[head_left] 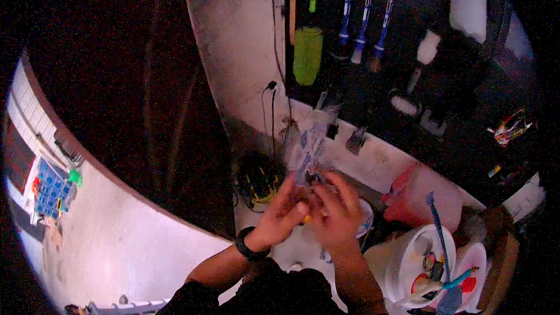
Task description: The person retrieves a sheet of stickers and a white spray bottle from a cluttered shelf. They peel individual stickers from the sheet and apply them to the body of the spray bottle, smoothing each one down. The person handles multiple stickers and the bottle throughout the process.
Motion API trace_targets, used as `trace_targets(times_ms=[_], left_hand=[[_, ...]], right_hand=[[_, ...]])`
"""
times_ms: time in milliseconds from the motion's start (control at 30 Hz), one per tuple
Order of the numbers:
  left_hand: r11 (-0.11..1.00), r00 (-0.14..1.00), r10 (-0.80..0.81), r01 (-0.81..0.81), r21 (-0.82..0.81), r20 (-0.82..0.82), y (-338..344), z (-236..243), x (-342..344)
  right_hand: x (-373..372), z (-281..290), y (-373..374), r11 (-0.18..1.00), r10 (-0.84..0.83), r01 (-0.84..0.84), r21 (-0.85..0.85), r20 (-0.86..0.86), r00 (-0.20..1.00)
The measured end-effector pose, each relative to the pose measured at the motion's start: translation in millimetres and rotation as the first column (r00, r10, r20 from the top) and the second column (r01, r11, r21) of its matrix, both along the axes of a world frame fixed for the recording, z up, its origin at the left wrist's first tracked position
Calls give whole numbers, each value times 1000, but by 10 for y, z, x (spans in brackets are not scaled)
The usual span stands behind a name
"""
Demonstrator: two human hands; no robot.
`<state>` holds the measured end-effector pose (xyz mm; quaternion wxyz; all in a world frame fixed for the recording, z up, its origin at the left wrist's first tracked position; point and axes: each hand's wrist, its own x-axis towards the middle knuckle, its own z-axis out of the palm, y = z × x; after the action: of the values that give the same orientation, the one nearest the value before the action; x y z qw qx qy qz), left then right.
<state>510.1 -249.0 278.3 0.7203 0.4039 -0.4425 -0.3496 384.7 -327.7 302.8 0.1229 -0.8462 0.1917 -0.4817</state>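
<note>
A crumpled, see-through plastic wrapper [312, 146] rises, smeared by motion, from between my two hands. My left hand [283, 216], with a black band on its wrist, is closed at the wrapper's lower end. Close against it, my right hand [338, 213] has bent fingers over the same end. A small dark item [315, 178] shows at the fingertips, too blurred to name. Between the palms peeks a bit of orange-yellow [307, 218]; what it belongs to is hidden.
On the dark wall panel hang a green duster [307, 55], slim blue-handled brushes [361, 29] and a white-headed brush [429, 46]. At right stand a white bucket [392, 268] holding brushes and a red container [402, 198]. Yellow-and-black coils [262, 186] lie beyond my left hand.
</note>
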Motion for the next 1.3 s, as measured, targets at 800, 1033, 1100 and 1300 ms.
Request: trace_targets(times_ms=[800,1033,1100,1300], left_hand=[[977,973,-207,212,-39,97,-1293,906,1178],[952,952,-294,300,-61,89,-1398,876,1168],[949,954,-291,298,-107,76,-1419,848,1219],[966,951,-151,200,-163,269,-1384,840,1015]], right_hand=[[373,686,-781,866,-332,31,500,526,783],[326,572,-848,927,-347,189,324,551,759],[466,695,-860,696,-589,700,-160,430,684],[622,637,-710,832,-384,462,-308,281,879]])
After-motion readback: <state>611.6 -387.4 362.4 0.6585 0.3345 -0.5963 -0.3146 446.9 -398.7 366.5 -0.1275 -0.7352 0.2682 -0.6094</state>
